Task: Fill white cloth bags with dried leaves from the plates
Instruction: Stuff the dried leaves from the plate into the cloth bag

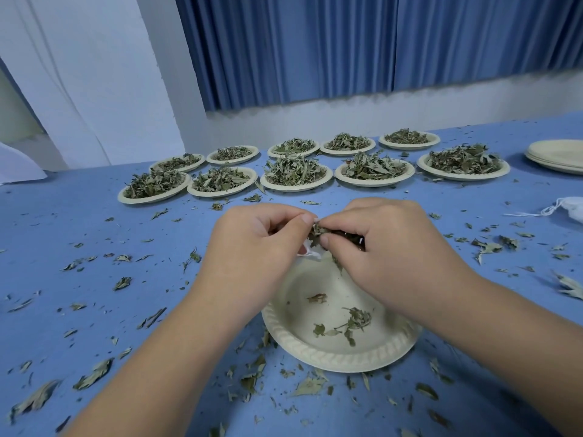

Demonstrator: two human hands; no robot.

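My left hand [252, 247] grips a small white cloth bag [310, 254], mostly hidden under its fingers, above a cream paper plate [334, 354]. My right hand [388, 247] pinches a clump of dried leaves [318, 231] at the bag's mouth, touching the left thumb. A few dried leaves [350, 323] lie in the near plate. Farther back stand two rows of plates heaped with dried leaves [296, 173].
A stack of empty plates [558, 156] sits at the far right. A white cloth bag with a drawstring [571, 208] lies at the right edge. Leaf scraps [94, 375] litter the blue table all around. A blue curtain and white wall stand behind.
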